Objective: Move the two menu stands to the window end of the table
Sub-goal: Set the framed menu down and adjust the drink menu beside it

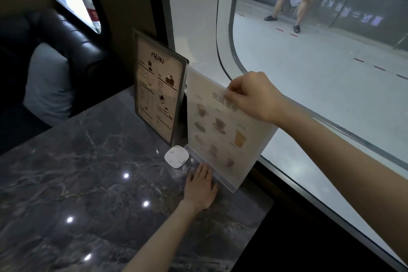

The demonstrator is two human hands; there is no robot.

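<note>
Two menu stands are at the window end of the dark marble table. The dark-framed stand, headed "MENU", stands upright near the wall. Right beside it is a clear acrylic stand with a pale drinks sheet, next to the window. My right hand pinches its top edge. My left hand lies flat on the table, fingers spread, touching the acrylic stand's base rail.
A small white square device lies on the table in front of the two stands. A black leather seat with a grey cushion is beyond the table. Outside the large window a person sits on the floor.
</note>
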